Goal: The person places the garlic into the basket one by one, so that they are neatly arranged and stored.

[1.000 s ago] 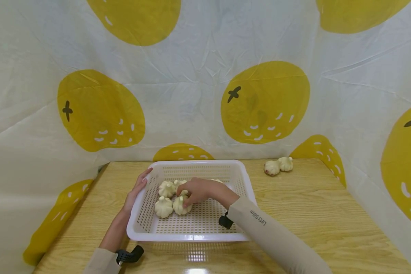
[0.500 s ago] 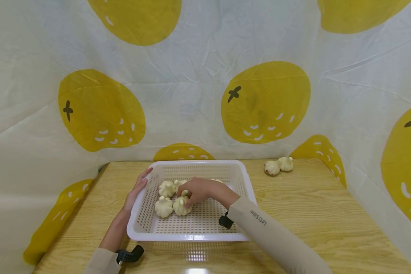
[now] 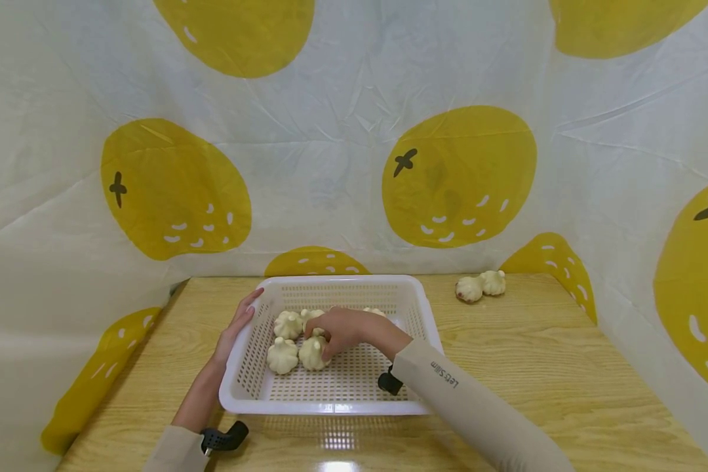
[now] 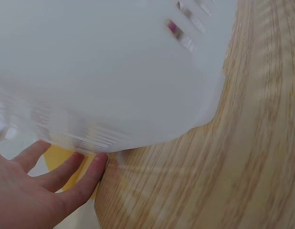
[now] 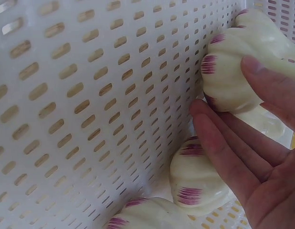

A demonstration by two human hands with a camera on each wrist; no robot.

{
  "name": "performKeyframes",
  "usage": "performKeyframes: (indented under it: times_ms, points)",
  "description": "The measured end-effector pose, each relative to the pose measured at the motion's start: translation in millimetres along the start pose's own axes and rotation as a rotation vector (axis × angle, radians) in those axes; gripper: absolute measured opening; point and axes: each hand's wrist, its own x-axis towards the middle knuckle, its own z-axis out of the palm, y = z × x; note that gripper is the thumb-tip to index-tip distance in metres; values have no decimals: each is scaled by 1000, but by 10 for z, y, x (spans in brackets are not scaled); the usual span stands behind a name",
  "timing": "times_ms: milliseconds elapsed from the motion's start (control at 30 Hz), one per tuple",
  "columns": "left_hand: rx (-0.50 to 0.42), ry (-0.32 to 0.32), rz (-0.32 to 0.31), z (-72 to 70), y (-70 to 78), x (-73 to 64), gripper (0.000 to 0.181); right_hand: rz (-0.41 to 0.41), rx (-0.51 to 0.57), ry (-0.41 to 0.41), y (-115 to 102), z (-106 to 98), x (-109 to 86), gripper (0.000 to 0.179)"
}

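Note:
In the head view a white perforated plastic basket (image 3: 330,409) stands on the table, with several garlic bulbs inside, mostly on its left. My right hand (image 3: 343,326) reaches into it. Thumb and fingers lie on either side of a garlic bulb (image 3: 311,357) at the front of the group; in the right wrist view my thumb tip touches this pale, purple-streaked bulb (image 5: 233,71). Next to it on the left sits another garlic bulb (image 3: 281,357). My left hand (image 3: 229,337) rests against the basket's left side. Straight, spread fingers (image 4: 90,181) touch its outer wall in the left wrist view.
Two more garlic bulbs (image 3: 469,290) lie together on the wooden table (image 3: 525,367) at the back right. A cloth (image 3: 330,196) printed with yellow fruit hangs behind the table and along its sides. One garlic bulb (image 3: 373,311) sits partly hidden behind my right wrist.
My right thumb has shifted slightly to the right along the front garlic bulb. The left hand, the basket and the other bulbs stay in place.

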Motion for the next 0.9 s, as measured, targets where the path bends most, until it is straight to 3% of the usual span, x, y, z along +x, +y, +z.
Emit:
performKeyframes:
  times_ms: [533, 767, 900]
  points:
    - [-5, 4, -6, -4, -5, 25, 54, -11, -23, 18, 5, -43, -27, 45]
    - [-3, 2, -5, 3, -1, 18, 54, 8, 63, 29, 14, -90, -83, 46]
    - [-7, 2, -4, 12, 12, 0, 53, 26, 61, 21, 10, -119, -97, 46]
